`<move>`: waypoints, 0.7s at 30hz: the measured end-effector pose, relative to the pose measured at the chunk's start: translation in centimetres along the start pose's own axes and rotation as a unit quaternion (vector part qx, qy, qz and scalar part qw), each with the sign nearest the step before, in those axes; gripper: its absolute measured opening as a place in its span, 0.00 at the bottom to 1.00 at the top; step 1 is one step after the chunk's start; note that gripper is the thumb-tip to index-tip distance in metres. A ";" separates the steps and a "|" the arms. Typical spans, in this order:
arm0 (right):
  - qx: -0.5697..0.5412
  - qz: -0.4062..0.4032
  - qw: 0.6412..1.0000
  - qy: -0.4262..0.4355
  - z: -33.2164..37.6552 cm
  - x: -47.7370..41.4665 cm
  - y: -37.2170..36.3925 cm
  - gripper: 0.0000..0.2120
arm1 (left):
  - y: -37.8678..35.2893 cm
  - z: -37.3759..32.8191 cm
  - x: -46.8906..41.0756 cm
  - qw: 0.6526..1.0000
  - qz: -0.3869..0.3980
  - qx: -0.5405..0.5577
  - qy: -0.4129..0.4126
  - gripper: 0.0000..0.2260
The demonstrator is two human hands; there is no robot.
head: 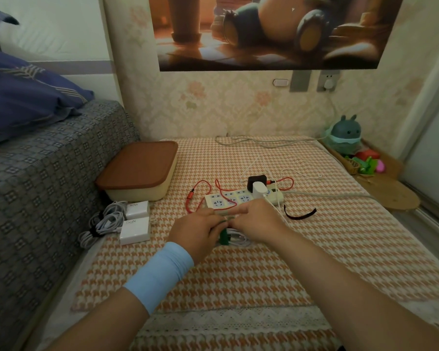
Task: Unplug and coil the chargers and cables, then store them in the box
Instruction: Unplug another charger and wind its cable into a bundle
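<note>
My left hand (197,230) and my right hand (256,221) meet over a coiled white cable (237,239), and both pinch a green strap (223,236) wrapped around it. Just behind them lies a white power strip (238,198) with a black charger (257,182) and a white charger (260,190) plugged in. A red cable (203,192) loops over the strip. Two white chargers (135,225) with coiled, tied cables (104,221) lie at the left. The cream box with a brown lid (140,171) stands shut behind them.
A loose black strap (299,214) lies right of the strip. The strip's grey cord (327,196) runs right and up to a wall socket (328,83). A bed side (48,186) bounds the left. A plush toy (345,133) and a basket of small toys stand at the back right.
</note>
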State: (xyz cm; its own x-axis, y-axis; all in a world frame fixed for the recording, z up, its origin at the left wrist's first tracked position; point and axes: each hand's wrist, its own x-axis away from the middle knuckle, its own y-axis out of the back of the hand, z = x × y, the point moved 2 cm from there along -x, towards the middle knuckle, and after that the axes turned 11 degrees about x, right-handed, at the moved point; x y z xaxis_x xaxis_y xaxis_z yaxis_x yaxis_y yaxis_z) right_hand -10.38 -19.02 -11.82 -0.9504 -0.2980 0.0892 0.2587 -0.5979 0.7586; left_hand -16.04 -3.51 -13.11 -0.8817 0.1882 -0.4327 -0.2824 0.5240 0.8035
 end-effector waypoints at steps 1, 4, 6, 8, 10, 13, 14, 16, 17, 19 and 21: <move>0.036 -0.020 0.999 -0.005 0.0 0.0 -0.2 0.11 | -0.2 -0.2 0.0 1.000 -0.008 0.012 0.012 0.13; 0.079 -0.073 0.994 -0.005 0.1 -0.1 -0.8 0.04 | -0.6 -0.7 -0.1 0.996 -0.015 0.032 0.077 0.11; 0.086 -0.102 0.991 -0.004 0.1 -0.1 -1.2 0.06 | -0.6 -0.9 -0.3 0.990 -0.027 0.059 0.129 0.11; 0.112 -0.129 0.985 0.012 0.6 0.2 -1.3 0.08 | -0.9 -0.9 -0.3 0.978 -0.034 0.108 0.175 0.11; 0.173 -0.145 0.973 0.057 1.1 0.5 -1.5 0.08 | -1.2 -0.8 -0.4 0.960 -0.015 0.157 0.231 0.10; 0.269 -0.173 0.927 0.196 2.3 1.2 -2.3 0.05 | -1.6 0.4 -0.6 0.920 0.009 0.217 0.327 0.15; 0.281 -0.196 0.906 0.250 2.5 1.4 -2.6 0.04 | -1.6 0.9 -0.7 0.907 0.012 0.227 0.355 0.18; 0.280 -0.231 0.874 0.321 2.6 1.7 -3.2 0.09 | -1.5 1.8 -0.7 0.881 0.009 0.257 0.396 0.17; 0.280 -0.245 0.859 0.350 2.7 1.7 -3.3 0.11 | -1.4 2.2 -0.7 0.872 0.005 0.274 0.407 0.16; 0.284 -0.248 0.838 0.394 2.9 2.0 -3.4 0.10 | -1.0 2.5 -0.6 0.871 0.015 0.274 0.407 0.15; 0.283 -0.248 0.829 0.414 2.9 2.0 -3.4 0.07 | -0.6 2.5 -0.6 0.876 0.020 0.264 0.404 0.16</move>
State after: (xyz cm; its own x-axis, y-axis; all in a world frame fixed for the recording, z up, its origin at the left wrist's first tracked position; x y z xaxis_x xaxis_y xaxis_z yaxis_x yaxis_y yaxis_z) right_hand -13.62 -15.43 -12.36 -0.4112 -0.6690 -0.6192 -0.4733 -0.4239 0.7722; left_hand -14.36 -1.86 -14.39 -0.9271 -0.3214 0.1930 -0.2187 0.8817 0.4182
